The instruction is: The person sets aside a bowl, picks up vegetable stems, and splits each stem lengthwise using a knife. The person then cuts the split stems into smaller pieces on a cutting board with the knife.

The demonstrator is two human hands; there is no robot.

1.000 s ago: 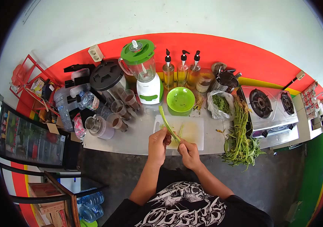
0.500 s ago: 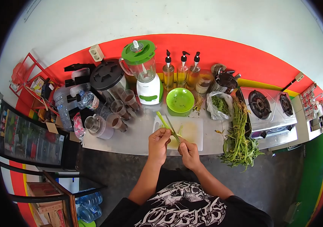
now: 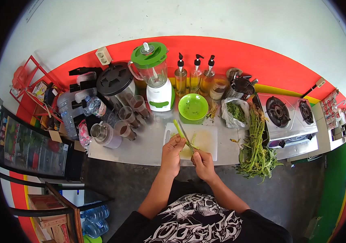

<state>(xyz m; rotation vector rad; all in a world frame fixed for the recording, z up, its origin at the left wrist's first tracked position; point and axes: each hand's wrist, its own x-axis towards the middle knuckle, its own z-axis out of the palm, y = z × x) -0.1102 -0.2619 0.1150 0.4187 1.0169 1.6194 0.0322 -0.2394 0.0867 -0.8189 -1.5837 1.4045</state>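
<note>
Pinched in my left hand (image 3: 171, 153) is a light green vegetable stalk (image 3: 177, 127), its upper end pointing away from me. My right hand (image 3: 203, 164) grips a knife (image 3: 189, 139), whose thin blade slants up and left against or very near the stalk; contact is hard to tell. Both hands are above the near part of a white cutting board (image 3: 209, 139). Small green strips lie on the board between them. Just beyond it stands a bright green bowl (image 3: 193, 107) with a few dark bits inside.
Long green bean-like vegetables (image 3: 256, 141) hang over the counter's front edge. Beside them is a plastic bag of chopped greens (image 3: 236, 113). A gas stove (image 3: 286, 117) stands right. A blender (image 3: 159, 95), pump bottles (image 3: 196, 79) and cups with brown contents (image 3: 125, 130) line the back and left.
The stalk and my left hand have shifted slightly to the right. The knife's tip has moved a little, and it stays beside the stalk.
</note>
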